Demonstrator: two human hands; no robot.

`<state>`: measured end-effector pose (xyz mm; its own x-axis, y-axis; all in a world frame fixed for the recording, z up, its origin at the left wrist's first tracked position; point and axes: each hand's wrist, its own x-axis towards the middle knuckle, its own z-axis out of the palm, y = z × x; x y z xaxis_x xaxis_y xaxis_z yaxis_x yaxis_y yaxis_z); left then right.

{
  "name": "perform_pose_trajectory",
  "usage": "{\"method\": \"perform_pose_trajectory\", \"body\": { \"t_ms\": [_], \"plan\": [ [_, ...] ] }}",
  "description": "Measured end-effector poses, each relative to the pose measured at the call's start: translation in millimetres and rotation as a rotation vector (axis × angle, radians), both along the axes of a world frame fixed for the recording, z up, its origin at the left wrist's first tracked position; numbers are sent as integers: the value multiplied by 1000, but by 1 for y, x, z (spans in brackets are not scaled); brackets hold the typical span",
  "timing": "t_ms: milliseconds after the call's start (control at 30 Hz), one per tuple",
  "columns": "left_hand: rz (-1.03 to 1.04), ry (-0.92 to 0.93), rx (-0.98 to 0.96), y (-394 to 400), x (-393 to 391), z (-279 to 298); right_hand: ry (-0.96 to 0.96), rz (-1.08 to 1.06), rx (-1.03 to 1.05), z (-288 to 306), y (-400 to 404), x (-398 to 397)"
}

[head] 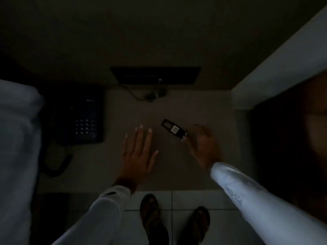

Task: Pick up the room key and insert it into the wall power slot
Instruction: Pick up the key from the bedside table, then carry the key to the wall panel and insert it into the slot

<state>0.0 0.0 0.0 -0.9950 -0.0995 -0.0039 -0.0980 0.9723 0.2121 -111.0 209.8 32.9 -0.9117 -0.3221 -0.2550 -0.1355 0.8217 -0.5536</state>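
Note:
The room is very dark. The room key (173, 128), a small dark tag with a pale label, sits over the grey tabletop (194, 110). My right hand (203, 145) pinches its near end with the fingertips. My left hand (139, 152) lies flat and spread on the table, left of the key and apart from it. A dark rectangular panel (155, 75) is on the wall behind the table; whether it holds the power slot I cannot tell.
A black desk phone (79, 119) with a coiled cord stands at the table's left. A cable and plug (152, 95) lie below the wall panel. A pale wall edge (276, 68) rises on the right. White bedding (16, 147) fills the left. My feet stand on tiled floor (191, 198).

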Motion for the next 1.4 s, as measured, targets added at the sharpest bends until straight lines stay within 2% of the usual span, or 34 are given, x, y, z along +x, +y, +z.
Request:
{"method": "perform_pose_trajectory", "body": {
  "t_ms": [200, 300, 467, 600, 700, 867, 1400],
  "plan": [
    [-23, -88, 19, -7, -10, -55, -10, -78, -25, -45, -17, -12],
    [-39, -44, -29, -9, -9, -66, -34, -84, -57, -53, -15, -16],
    [-35, -46, -45, -8, -9, -63, -97, -79, -142, -44, -12, -24],
    [-71, -14, -72, -5, -9, -35, -156, -124, -195, -16, -6, -28],
    [-90, 48, -100, -5, -18, 4, -209, -224, -255, 22, 3, -33],
    [-106, 169, -120, -4, -53, 106, -131, -232, -319, 123, 17, -53],
    [-301, 647, -135, 85, -159, 503, 236, -418, -519, 506, 122, -82]
  ]
}}
